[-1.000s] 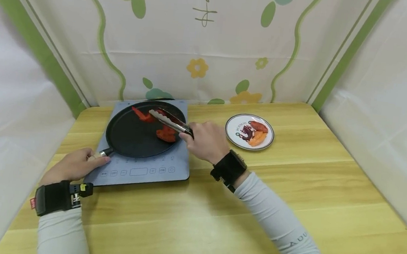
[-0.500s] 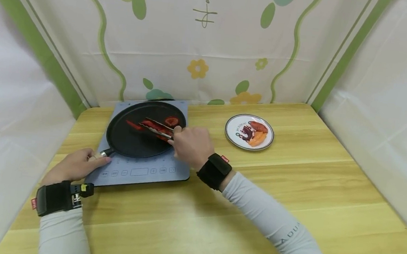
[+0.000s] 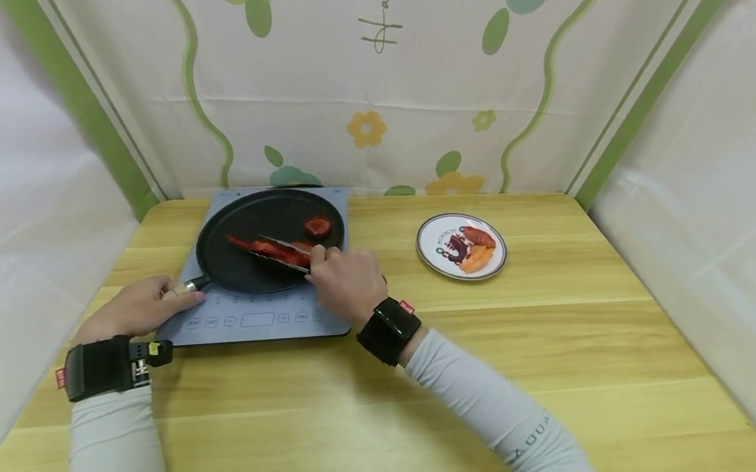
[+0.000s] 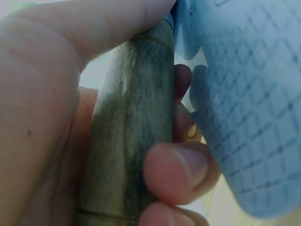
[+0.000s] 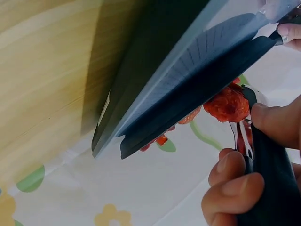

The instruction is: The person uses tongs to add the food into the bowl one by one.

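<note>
My left hand [image 3: 131,311] grips the wooden handle [image 4: 129,108] of a black frying pan [image 3: 260,213]; the left wrist view shows the fingers curled round it. My right hand [image 3: 349,285] holds metal tongs with black handles [image 5: 273,188]. The tongs' arms lie along a long red piece of food [image 3: 270,250], low in the pan; whether they pinch it I cannot tell. Behind them lies a rounded red piece of food [image 3: 317,227]. In the right wrist view, red lumpy food [image 5: 228,104] shows at the pan's rim beside the tongs.
The pan stands on a light-blue induction cooktop [image 3: 234,312] with front buttons. To its right, a round white plate [image 3: 428,241] with a dark rim bears red and orange food pieces [image 3: 476,257]. A flowered white cloth [image 3: 415,133] hangs behind the wooden table [image 3: 475,367].
The right hand and tongs have come nearer and slightly left, from the pan's upper right. The red pieces have shifted; a rounded one now lies apart. The left hand stays on the handle.
</note>
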`<action>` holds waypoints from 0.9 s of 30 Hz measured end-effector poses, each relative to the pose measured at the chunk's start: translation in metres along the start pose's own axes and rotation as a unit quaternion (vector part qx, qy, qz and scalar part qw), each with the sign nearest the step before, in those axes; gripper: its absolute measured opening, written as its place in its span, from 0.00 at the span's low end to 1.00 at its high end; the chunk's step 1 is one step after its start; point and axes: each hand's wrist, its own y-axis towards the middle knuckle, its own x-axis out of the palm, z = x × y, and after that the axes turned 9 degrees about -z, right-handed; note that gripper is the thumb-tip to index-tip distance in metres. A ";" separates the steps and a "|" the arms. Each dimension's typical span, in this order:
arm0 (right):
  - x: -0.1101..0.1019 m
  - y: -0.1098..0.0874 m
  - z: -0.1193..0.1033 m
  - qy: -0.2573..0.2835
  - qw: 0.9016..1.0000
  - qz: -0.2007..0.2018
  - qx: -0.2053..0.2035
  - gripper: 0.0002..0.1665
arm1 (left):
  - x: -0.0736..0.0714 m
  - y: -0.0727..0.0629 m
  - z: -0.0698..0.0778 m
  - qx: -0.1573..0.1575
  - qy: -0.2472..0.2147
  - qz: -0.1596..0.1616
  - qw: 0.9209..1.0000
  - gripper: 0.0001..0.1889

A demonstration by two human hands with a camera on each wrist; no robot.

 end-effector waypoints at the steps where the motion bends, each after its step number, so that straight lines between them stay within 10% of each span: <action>1: 0.000 0.000 -0.002 -0.001 1.000 0.002 -0.001 0.21 | 0.000 0.000 0.000 -0.002 0.000 -0.001 1.000 0.28; 27: -0.016 -0.022 0.004 0.052 0.998 0.011 0.029 0.29 | 0.001 -0.002 0.001 0.001 0.005 0.010 1.000 0.27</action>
